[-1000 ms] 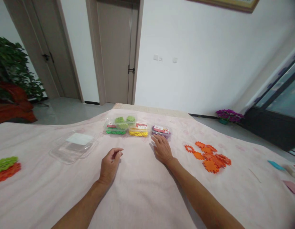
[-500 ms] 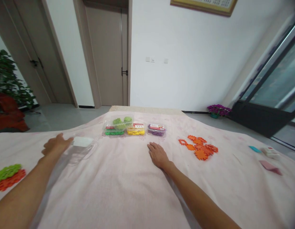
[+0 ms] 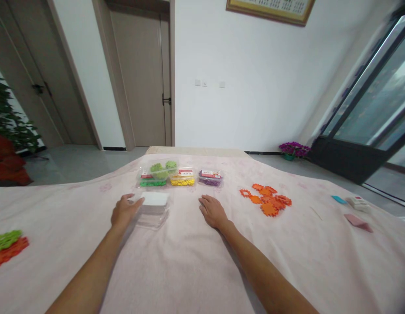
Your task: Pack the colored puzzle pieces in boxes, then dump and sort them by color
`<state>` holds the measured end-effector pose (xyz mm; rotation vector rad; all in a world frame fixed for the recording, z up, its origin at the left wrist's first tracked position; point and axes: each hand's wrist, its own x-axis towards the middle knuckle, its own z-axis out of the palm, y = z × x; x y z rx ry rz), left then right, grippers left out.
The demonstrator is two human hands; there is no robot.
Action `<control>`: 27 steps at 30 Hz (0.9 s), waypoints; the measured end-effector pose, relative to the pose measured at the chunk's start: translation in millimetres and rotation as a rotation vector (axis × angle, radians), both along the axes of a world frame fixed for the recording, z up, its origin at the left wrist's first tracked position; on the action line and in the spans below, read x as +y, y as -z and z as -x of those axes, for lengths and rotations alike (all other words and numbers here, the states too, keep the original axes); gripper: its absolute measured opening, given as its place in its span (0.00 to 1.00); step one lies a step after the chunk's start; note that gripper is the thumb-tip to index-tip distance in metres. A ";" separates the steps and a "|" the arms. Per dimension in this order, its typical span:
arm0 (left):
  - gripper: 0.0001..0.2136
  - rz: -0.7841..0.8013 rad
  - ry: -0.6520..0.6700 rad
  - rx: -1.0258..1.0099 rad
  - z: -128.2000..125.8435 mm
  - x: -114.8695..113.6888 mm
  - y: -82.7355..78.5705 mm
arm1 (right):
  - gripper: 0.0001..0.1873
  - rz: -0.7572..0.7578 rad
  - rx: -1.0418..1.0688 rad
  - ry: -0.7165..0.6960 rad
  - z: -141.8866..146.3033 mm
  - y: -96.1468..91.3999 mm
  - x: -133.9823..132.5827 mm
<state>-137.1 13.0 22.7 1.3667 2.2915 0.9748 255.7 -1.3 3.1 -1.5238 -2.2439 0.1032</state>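
My left hand (image 3: 124, 212) grips the left edge of a clear plastic box (image 3: 153, 207) with a white label, on the pink cloth-covered table (image 3: 189, 261). My right hand (image 3: 212, 211) lies flat on the cloth, fingers stretched out, holding nothing. Just beyond the hands stand three clear boxes in a row: one with green pieces (image 3: 154, 173), one with yellow pieces (image 3: 182, 177), one with purple pieces (image 3: 210, 177). To the right of my right hand lies a pile of orange interlocking pieces (image 3: 267, 200).
A stack of green and orange pieces (image 3: 6, 246) lies at the table's left edge. Small items, a teal one (image 3: 338, 199), a white one (image 3: 359, 203) and a pink one (image 3: 357, 220), lie at the far right. Doors, a plant and a glass door stand behind.
My left hand reached left to the clear box, took hold of it and slid it right toward the table's middle. My right hand drew back a little from the purple box.
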 end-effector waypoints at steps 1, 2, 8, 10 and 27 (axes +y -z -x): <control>0.31 0.019 0.024 -0.014 -23.6 -4.5 -0.6 | 0.23 0.002 0.056 -0.010 -1.9 0.2 0.4; 0.31 0.026 0.045 -0.033 -46.4 -9.2 -1.8 | 0.22 0.011 0.126 -0.012 -4.3 0.5 0.6; 0.29 -0.042 0.066 -0.131 -145.2 -32.3 -7.3 | 0.28 0.067 0.579 0.003 -18.4 1.0 -0.8; 0.28 -0.110 0.075 -0.176 -159.7 -34.9 -2.4 | 0.27 0.093 0.678 -0.035 -19.4 -1.3 -2.1; 0.24 -0.371 0.203 -0.922 -162.1 -32.9 20.5 | 0.13 -0.031 1.323 0.461 -18.7 -5.1 9.0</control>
